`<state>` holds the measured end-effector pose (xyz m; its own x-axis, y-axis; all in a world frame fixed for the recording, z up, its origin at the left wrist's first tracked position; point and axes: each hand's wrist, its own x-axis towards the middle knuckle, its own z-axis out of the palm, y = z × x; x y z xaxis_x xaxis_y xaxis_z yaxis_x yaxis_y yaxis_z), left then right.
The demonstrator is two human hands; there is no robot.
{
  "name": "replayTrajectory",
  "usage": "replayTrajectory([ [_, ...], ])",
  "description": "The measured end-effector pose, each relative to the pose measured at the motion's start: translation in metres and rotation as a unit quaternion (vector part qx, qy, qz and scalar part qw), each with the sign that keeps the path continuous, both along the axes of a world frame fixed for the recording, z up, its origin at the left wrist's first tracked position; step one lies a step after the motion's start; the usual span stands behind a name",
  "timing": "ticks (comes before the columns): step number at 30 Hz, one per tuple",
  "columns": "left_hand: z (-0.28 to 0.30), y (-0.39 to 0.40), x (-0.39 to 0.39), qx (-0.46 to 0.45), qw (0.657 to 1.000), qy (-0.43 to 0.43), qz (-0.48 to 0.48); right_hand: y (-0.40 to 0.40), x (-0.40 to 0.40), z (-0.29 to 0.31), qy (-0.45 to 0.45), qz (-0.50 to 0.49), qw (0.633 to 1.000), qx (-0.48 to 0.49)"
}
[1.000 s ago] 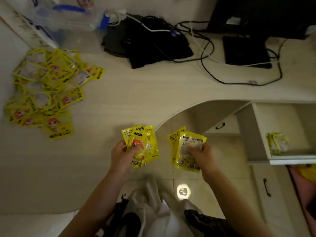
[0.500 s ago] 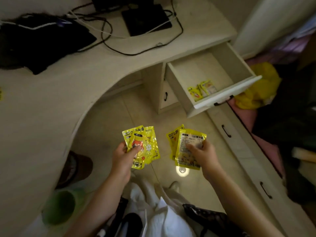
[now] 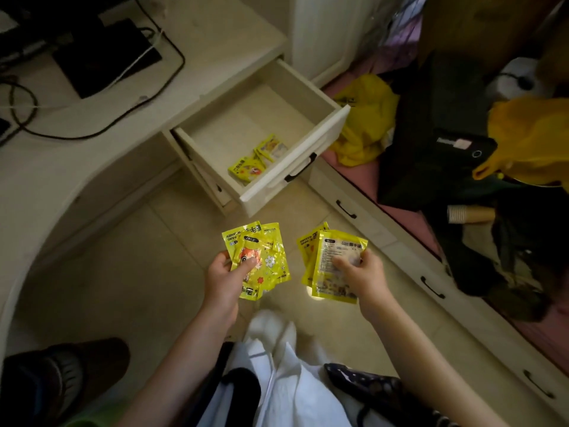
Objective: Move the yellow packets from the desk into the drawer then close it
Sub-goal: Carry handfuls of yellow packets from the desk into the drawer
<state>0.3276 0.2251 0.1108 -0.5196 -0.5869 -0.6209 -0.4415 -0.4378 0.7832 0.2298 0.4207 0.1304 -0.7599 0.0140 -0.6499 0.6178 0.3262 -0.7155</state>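
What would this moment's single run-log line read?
left hand: holds yellow packets | right hand: holds more packets | drawer: open, some packets inside | phase: carrying, above floor

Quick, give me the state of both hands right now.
Left hand: closed, gripping a small bunch of yellow packets.
Right hand: closed, gripping another bunch of packets.

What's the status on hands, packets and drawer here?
Left hand grips fanned yellow packets; right hand grips another stack. Drawer open, few packets inside. Path to drawer unobstructed.
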Motion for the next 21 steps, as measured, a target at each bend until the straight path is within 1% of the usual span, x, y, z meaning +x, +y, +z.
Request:
replayTrajectory([
  [4,-0.003,-0.005,-0.045,0.0,1.0,-0.017,-0.005,0.002,-0.04,-0.002,-0.01,-0.032,0.999,-0.006],
  [10,-0.006,-0.029,-0.128,0.015,1.0,-0.018,-0.009,-0.019,-0.119,-0.005,-0.003,-0.04,0.999,-0.019],
  [17,-0.012,-0.068,-0.219,0.008,1.0,-0.02,-0.019,-0.063,-0.215,0.005,0.012,-0.013,0.999,-0.032],
  [21,-0.017,-0.084,-0.257,0.007,0.999,-0.032,0.0,-0.083,-0.26,0.007,0.019,0.011,0.999,-0.033],
])
